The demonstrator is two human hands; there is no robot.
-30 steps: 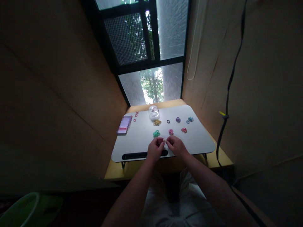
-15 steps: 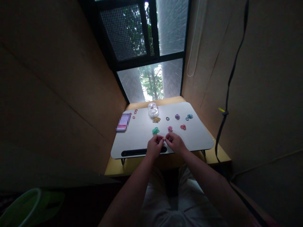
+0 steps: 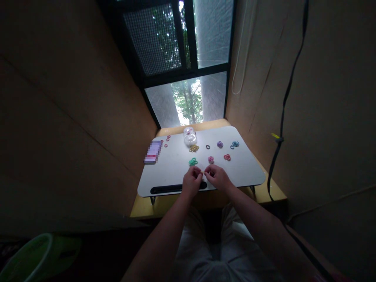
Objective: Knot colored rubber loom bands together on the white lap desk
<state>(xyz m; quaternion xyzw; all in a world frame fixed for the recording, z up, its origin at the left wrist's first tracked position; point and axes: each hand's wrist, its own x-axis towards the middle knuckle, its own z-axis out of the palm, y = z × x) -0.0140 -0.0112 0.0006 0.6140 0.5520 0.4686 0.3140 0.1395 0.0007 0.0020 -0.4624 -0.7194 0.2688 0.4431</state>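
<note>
Near the front edge of the white lap table (image 3: 164,172), my left hand (image 3: 192,180) and my right hand (image 3: 217,177) face each other, fingertips almost meeting. Between them they pinch a small yellowish hair tie (image 3: 202,172), partly covered by the fingers. Just beyond my left hand lies a pile of green hair ties (image 3: 193,161). Pink hair ties (image 3: 210,159) sit past my right fingertips, with red hair ties (image 3: 227,157) to their right. Farther back is a heap of yellow hair ties (image 3: 194,148).
A clear jar (image 3: 190,137) stands at the back. Purple ties (image 3: 220,144), a dark ring (image 3: 208,147) and blue ties (image 3: 235,144) lie at the right rear. A phone (image 3: 153,152) is at left near loose red rings (image 3: 168,138). A black slot (image 3: 166,189) runs along the front.
The fingertips of my two hands have moved slightly apart around the small yellowish hair tie. The piles, jar and phone stay in place.
</note>
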